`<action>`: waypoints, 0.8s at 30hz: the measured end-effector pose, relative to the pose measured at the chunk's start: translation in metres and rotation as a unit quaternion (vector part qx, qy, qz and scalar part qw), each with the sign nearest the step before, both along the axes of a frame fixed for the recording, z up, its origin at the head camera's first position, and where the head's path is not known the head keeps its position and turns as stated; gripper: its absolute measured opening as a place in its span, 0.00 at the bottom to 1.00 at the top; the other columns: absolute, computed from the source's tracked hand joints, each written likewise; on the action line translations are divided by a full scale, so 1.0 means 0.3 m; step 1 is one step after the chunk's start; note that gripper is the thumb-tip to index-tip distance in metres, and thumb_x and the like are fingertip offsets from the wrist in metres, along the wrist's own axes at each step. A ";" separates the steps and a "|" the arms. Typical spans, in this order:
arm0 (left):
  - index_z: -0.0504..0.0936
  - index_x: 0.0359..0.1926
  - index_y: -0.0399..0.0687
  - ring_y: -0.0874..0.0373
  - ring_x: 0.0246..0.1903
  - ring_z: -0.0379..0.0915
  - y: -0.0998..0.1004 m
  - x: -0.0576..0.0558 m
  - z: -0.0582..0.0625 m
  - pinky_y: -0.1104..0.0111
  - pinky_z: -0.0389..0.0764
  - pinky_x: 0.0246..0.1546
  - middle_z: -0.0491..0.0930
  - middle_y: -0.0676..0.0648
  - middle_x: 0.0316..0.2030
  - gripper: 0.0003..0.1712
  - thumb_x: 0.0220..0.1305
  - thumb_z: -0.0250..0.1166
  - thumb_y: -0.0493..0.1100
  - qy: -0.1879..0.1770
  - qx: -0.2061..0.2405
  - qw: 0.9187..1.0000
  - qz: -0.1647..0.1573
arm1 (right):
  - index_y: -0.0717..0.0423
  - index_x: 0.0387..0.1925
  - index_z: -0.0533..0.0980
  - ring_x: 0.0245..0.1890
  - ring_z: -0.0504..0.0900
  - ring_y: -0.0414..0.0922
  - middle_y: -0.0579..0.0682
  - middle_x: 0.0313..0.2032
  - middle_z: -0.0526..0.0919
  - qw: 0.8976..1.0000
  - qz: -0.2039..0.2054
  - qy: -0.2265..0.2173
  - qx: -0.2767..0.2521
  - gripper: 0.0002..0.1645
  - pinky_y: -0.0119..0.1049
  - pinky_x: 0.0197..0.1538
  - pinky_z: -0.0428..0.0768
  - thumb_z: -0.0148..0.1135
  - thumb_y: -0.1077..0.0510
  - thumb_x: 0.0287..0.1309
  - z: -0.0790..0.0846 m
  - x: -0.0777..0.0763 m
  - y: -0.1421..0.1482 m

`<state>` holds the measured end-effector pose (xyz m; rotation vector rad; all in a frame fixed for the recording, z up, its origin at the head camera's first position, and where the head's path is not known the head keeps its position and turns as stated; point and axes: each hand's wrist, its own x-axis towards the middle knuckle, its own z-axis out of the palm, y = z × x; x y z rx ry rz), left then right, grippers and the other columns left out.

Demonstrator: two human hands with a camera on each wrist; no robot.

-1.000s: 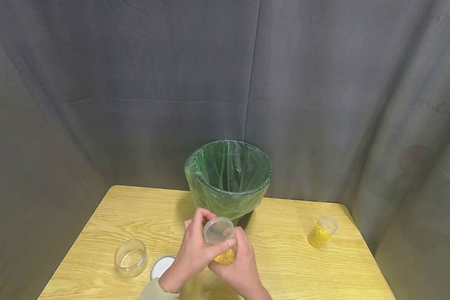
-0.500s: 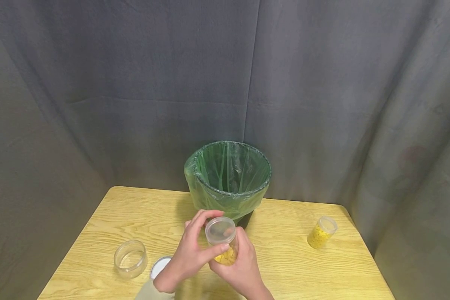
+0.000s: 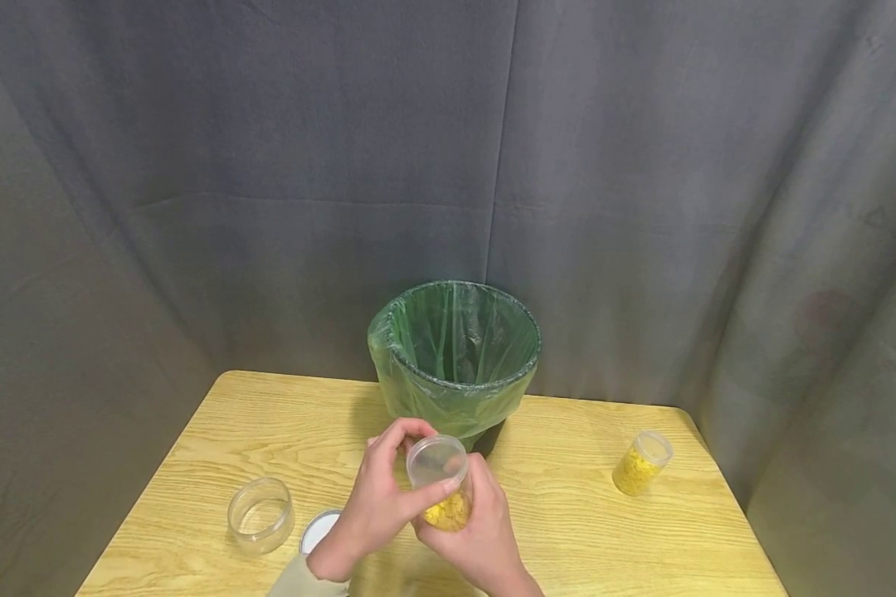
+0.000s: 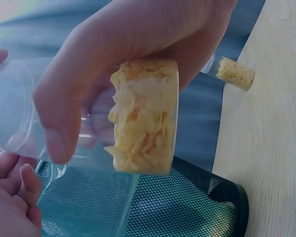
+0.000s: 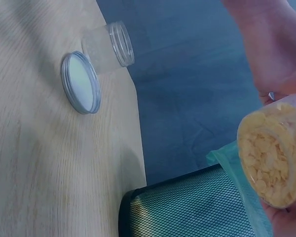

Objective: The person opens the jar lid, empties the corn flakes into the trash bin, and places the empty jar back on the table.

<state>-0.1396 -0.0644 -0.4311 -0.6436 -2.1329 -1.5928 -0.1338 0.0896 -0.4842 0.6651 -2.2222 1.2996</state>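
Observation:
Both hands hold a clear plastic jar (image 3: 448, 512) in front of the mesh bin in the head view. Pale yellow flakes fill its lower part, seen closely in the left wrist view (image 4: 143, 123). My right hand (image 3: 481, 531) wraps round the jar's body from the right. At the top, my left hand (image 3: 377, 502) grips the translucent lid (image 3: 435, 458), its thumb across the near side and its fingers behind the rim. The jar is tilted, with its lid end toward the head camera. In the right wrist view the jar's base (image 5: 266, 163) faces the camera.
A mesh bin (image 3: 485, 438) with a green liner (image 3: 455, 406) stands behind the hands. To the left are a wide lidless clear jar (image 3: 260, 516) and a white-faced screw lid (image 3: 318, 529). A second jar of yellow flakes (image 3: 637, 473) stands right. Grey curtains (image 3: 306, 207) surround the table (image 3: 590, 531).
My left fingers lifted and spread a little around the lid, then came back closer to its rim. The jar shifted slightly right and back; the right hand stays round it.

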 end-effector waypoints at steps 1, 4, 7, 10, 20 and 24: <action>0.73 0.45 0.55 0.57 0.38 0.67 0.003 0.008 0.013 0.57 0.60 0.44 0.75 0.57 0.36 0.28 0.44 0.75 0.53 -0.010 0.005 1.000 0.005 | 0.43 0.50 0.69 0.40 0.75 0.36 0.36 0.41 0.73 1.000 0.000 0.001 0.001 0.41 0.35 0.40 0.74 0.78 0.54 0.28 0.002 0.001 -0.001; 0.71 0.43 0.48 0.54 0.40 0.66 0.016 0.039 0.066 0.55 0.61 0.44 0.76 0.50 0.36 0.30 0.41 0.77 0.51 -0.040 0.019 0.999 0.017 | 0.44 0.49 0.69 0.39 0.74 0.35 0.34 0.40 0.73 1.000 -0.003 -0.001 0.005 0.39 0.34 0.39 0.74 0.77 0.54 0.28 0.009 0.004 -0.004; 0.70 0.44 0.47 0.53 0.43 0.64 0.022 0.051 0.080 0.52 0.61 0.44 0.75 0.49 0.38 0.33 0.39 0.78 0.50 -0.065 0.019 0.997 0.028 | 0.43 0.49 0.69 0.40 0.75 0.36 0.34 0.41 0.73 1.000 0.001 -0.007 0.003 0.39 0.35 0.40 0.74 0.77 0.54 0.29 0.013 0.006 -0.005; 0.69 0.52 0.53 0.55 0.43 0.64 0.012 0.022 0.026 0.52 0.59 0.44 0.73 0.53 0.43 0.38 0.38 0.78 0.52 -0.049 0.013 0.999 0.015 | 0.41 0.51 0.68 0.42 0.75 0.36 0.35 0.42 0.73 1.000 0.008 -0.015 0.000 0.41 0.35 0.42 0.74 0.77 0.55 0.30 0.012 0.004 -0.005; 0.72 0.59 0.52 0.60 0.35 0.65 -0.017 -0.008 -0.018 0.60 0.55 0.42 0.75 0.57 0.45 0.35 0.48 0.72 0.50 0.048 -0.019 0.998 -0.025 | 0.46 0.47 0.70 0.40 0.77 0.38 0.36 0.41 0.74 1.000 -0.007 0.011 -0.006 0.39 0.36 0.40 0.75 0.78 0.58 0.27 0.050 0.015 -0.004; 0.74 0.56 0.54 0.61 0.37 0.66 -0.017 -0.007 -0.018 0.63 0.56 0.41 0.75 0.58 0.44 0.31 0.50 0.71 0.50 0.051 -0.022 0.998 -0.030 | 0.47 0.45 0.70 0.39 0.77 0.38 0.36 0.40 0.74 1.000 -0.005 0.015 -0.013 0.37 0.35 0.39 0.75 0.77 0.60 0.26 0.091 0.033 -0.008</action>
